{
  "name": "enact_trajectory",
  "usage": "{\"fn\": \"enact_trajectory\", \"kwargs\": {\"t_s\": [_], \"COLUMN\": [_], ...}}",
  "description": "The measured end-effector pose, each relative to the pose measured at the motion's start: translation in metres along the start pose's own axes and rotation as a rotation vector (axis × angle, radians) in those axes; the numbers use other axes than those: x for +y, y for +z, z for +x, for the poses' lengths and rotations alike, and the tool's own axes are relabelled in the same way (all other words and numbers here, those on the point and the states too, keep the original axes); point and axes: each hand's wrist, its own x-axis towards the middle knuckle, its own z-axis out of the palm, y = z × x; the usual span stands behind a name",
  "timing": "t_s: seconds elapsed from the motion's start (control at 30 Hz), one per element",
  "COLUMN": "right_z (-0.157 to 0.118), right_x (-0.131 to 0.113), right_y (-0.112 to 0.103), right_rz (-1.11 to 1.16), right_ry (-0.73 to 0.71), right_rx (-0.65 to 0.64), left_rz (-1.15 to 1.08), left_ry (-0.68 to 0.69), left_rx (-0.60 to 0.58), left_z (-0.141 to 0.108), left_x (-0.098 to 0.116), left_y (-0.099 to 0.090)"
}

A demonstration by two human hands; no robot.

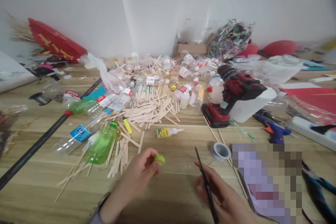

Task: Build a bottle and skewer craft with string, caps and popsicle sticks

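Observation:
My left hand (141, 168) is closed, pinching a green bottle cap (159, 160) between thumb and fingers above the wooden table (173, 189). To its right, my right hand (220, 192) grips a slim black tool with a pointed end (206, 182), its tip directed up and away from me; its exact kind is unclear. The cap and the tool are apart. Just beyond the hands lies a small glue bottle (169, 132) with a yellow label and white nozzle. A spool (221, 151) stands near my right hand, and a green plastic bottle (101, 145) lies beyond my left.
Wooden craft sticks (152, 113) and several clear bottles cover the middle. A red and black cordless drill (232, 92) stands at right, with a blue glue gun (275, 127), pliers (319, 185) and a blurred-out flat thing (267, 182) nearby. A dark rod (34, 148) crosses the left side.

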Motion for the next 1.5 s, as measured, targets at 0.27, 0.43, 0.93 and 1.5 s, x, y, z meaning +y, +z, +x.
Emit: {"fn": "enact_trajectory", "kwargs": {"t_s": [0.27, 0.43, 0.93, 1.5], "right_z": [0.014, 0.019, 0.049, 0.072], "right_x": [-0.027, -0.017, -0.034, -0.062], "right_y": [0.015, 0.017, 0.077, 0.097], "right_rz": [0.159, 0.275, 0.218, -0.345], "right_ry": [0.033, 0.059, 0.033, -0.327], "right_rx": [-0.111, -0.117, -0.091, 0.0], "left_rz": [-0.693, -0.913, -1.258, -1.407], "left_ry": [-0.196, -0.25, -0.279, -0.35], "left_rx": [-0.074, 0.077, 0.149, 0.264], "left_z": [-0.017, -0.016, -0.029, -0.016], "left_x": [0.003, -0.008, -0.043, -0.06], "left_y": [0.025, 0.019, -0.034, -0.055]}}
